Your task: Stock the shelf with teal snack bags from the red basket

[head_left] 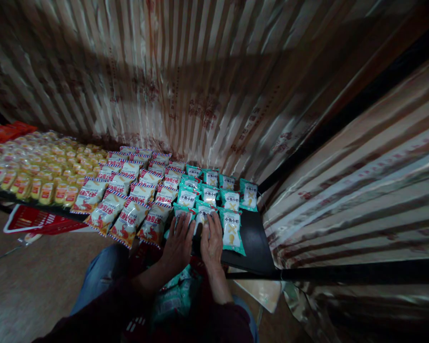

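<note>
Rows of green-and-white snack bags lie on the right part of a black shelf. My left hand lies with its fingers stretched out over a front-row bag, hiding most of it. Beside it, my right hand rests with fingers extended on the neighbouring green bag. Both hands look flat on the packs. Just right of my right hand is another front-row bag, fully visible. Below the shelf, between my knees, more green bags sit in a dark red basket.
Red-and-white striped snack bags fill the shelf's middle. Small yellow wrapped packs and orange packaging are farther left. A red basket stands beneath. Striped sheeting hangs behind, with a black frame bar at right.
</note>
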`<control>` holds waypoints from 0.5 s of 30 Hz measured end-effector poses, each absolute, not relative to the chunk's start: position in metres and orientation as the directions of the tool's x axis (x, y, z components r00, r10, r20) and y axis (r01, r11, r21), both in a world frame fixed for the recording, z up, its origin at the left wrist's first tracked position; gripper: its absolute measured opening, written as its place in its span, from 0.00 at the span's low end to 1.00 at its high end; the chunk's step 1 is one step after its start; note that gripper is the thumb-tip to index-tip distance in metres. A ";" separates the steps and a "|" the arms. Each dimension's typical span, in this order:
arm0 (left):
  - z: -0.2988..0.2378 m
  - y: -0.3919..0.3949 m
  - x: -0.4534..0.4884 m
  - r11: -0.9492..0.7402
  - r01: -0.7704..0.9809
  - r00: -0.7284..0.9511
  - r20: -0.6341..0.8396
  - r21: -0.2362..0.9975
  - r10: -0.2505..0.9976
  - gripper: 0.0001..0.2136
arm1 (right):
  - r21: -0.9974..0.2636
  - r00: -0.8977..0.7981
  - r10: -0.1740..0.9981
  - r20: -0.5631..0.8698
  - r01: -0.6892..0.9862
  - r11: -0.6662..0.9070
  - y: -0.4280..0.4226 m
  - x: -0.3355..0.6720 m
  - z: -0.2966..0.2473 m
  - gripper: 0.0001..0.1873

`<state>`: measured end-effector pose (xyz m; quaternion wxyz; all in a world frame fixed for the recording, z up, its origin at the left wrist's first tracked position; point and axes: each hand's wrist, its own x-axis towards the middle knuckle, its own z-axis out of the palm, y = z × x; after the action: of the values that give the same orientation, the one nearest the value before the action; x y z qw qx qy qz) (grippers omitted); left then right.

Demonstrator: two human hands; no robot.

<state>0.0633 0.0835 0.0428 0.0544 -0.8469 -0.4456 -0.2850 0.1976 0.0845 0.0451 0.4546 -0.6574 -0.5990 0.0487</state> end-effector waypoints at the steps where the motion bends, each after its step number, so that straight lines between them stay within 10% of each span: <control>1: 0.044 0.082 0.064 -0.598 0.782 0.433 0.535 0.177 0.725 0.27 | -0.656 0.297 0.827 0.477 0.747 0.110 0.080 0.197 0.044 0.27; 15: 0.024 0.045 0.088 -0.636 0.560 0.562 0.322 0.531 0.762 0.31 | -0.733 0.362 0.885 0.293 0.679 -0.034 0.072 0.210 0.012 0.28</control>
<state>0.0878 0.0449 0.0244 -0.1878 -0.8634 -0.3829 -0.2695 0.2103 0.0723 0.0122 0.4224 -0.7088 -0.5517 0.1217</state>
